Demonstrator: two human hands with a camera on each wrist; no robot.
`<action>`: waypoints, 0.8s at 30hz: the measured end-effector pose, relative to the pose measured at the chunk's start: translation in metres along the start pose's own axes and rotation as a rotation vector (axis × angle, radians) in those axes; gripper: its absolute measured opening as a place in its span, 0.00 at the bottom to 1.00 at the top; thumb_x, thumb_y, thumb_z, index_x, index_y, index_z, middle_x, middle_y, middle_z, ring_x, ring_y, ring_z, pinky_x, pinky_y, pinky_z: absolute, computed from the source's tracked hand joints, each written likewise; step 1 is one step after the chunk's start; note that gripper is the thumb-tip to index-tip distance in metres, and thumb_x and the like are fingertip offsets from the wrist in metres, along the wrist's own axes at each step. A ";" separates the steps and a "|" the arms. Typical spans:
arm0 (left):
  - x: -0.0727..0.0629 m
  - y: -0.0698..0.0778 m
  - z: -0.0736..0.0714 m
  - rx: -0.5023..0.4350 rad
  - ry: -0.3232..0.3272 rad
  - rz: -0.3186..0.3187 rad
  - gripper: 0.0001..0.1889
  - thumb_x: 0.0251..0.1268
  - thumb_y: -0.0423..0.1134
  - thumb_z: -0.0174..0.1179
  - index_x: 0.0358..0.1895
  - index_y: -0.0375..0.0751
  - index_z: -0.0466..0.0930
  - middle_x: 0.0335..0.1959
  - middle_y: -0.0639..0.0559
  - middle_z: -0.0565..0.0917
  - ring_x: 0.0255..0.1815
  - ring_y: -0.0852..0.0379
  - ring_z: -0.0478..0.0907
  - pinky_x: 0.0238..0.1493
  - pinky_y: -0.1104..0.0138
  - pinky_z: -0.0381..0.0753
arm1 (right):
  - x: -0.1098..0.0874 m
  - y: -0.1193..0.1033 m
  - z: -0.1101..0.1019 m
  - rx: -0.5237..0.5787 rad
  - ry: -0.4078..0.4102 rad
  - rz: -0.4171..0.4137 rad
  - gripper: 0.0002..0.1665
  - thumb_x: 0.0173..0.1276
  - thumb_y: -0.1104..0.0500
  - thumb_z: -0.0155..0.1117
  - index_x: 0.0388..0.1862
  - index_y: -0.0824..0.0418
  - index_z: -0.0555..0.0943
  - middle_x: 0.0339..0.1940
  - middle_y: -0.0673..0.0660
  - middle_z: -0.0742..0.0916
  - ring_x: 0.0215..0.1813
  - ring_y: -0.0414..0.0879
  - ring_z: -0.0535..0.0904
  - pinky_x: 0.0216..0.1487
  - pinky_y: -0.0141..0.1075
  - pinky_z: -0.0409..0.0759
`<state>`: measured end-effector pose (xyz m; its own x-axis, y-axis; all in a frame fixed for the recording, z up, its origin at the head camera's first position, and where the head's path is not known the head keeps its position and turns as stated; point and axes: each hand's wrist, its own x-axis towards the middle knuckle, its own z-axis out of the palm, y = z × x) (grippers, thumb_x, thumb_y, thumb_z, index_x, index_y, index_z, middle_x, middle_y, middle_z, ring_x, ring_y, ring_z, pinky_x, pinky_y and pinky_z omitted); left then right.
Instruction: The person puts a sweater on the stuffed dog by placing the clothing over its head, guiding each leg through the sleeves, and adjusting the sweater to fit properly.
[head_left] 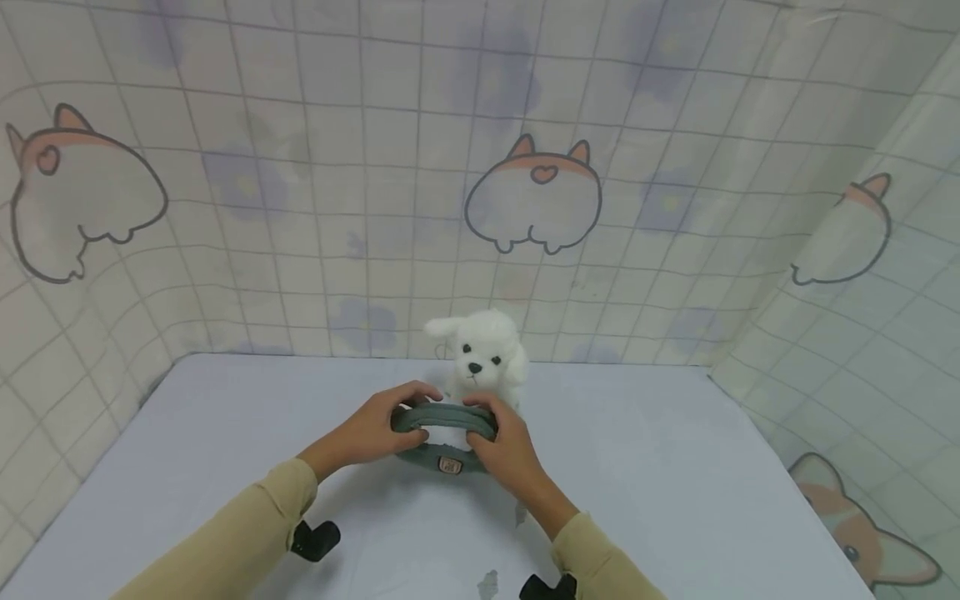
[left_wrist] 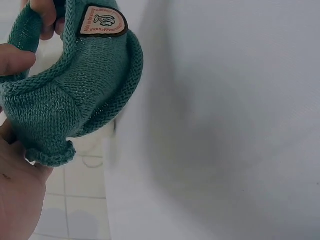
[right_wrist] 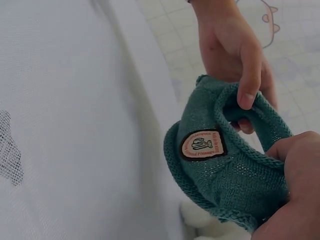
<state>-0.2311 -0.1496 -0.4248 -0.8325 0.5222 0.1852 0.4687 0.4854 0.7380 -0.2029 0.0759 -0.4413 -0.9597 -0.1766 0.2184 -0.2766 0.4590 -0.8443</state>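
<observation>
A small teal knitted pet sweater (head_left: pixel 420 454) is stretched between both hands, its ringed opening facing up. My left hand (head_left: pixel 371 429) grips its left end, thumb inside the opening. At the other end, my right hand (head_left: pixel 510 446) holds the edge with its thumb hooked in too. A dark-bordered label patch (right_wrist: pixel 204 144) is sewn on the front of the knit, and a short ribbed cuff (left_wrist: pixel 52 154) shows in the left wrist view. Just behind the sweater sits a white plush dog (head_left: pixel 487 342), its lower body hidden by the hands and knit.
A white-covered table (head_left: pixel 637 467) lies under the hands. Patterned cloth (head_left: pixel 375 167) with a grid and cartoon dogs hangs behind and at both sides. Grey marks (head_left: pixel 487 585) show on the near cover. A black device (head_left: pixel 315 540) is on the left wrist.
</observation>
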 end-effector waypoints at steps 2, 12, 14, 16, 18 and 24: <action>0.001 0.002 -0.001 0.012 0.007 -0.002 0.25 0.58 0.39 0.65 0.61 0.52 0.73 0.49 0.55 0.81 0.48 0.58 0.77 0.50 0.62 0.77 | -0.001 0.001 -0.001 -0.001 0.015 -0.011 0.25 0.60 0.66 0.61 0.57 0.50 0.75 0.52 0.49 0.83 0.51 0.43 0.76 0.55 0.42 0.74; 0.008 0.013 -0.007 0.015 0.037 0.027 0.24 0.58 0.40 0.67 0.59 0.51 0.75 0.54 0.57 0.81 0.52 0.58 0.77 0.54 0.58 0.76 | -0.002 -0.003 -0.010 0.011 0.100 -0.050 0.24 0.60 0.66 0.62 0.56 0.50 0.76 0.53 0.47 0.81 0.54 0.41 0.76 0.57 0.42 0.75; 0.012 0.013 -0.008 0.030 0.049 0.042 0.24 0.58 0.41 0.68 0.59 0.53 0.75 0.53 0.57 0.82 0.52 0.59 0.77 0.54 0.59 0.76 | -0.001 -0.004 -0.012 0.007 0.118 -0.058 0.25 0.59 0.66 0.62 0.55 0.51 0.76 0.53 0.46 0.81 0.53 0.41 0.76 0.57 0.42 0.75; 0.015 0.014 -0.009 0.044 0.058 0.062 0.25 0.57 0.41 0.68 0.59 0.52 0.75 0.54 0.57 0.82 0.53 0.58 0.78 0.55 0.58 0.77 | 0.000 -0.006 -0.015 0.006 0.141 -0.068 0.25 0.58 0.67 0.63 0.55 0.51 0.76 0.52 0.47 0.81 0.53 0.41 0.76 0.57 0.42 0.75; 0.019 0.015 -0.009 0.054 0.067 0.085 0.25 0.57 0.40 0.69 0.59 0.51 0.75 0.54 0.56 0.81 0.54 0.58 0.78 0.57 0.57 0.77 | 0.001 -0.007 -0.018 -0.002 0.162 -0.084 0.26 0.57 0.69 0.63 0.55 0.52 0.75 0.52 0.48 0.81 0.53 0.42 0.76 0.56 0.43 0.76; 0.026 0.017 -0.010 0.082 0.111 0.124 0.26 0.55 0.36 0.71 0.58 0.48 0.76 0.56 0.53 0.81 0.56 0.55 0.78 0.59 0.56 0.77 | 0.006 -0.006 -0.023 -0.034 0.192 -0.134 0.27 0.55 0.69 0.65 0.55 0.54 0.75 0.52 0.51 0.81 0.53 0.43 0.76 0.56 0.44 0.75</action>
<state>-0.2482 -0.1347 -0.4011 -0.7919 0.5035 0.3455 0.5889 0.4799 0.6503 -0.2083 0.0916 -0.4234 -0.9051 -0.0706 0.4194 -0.4006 0.4726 -0.7850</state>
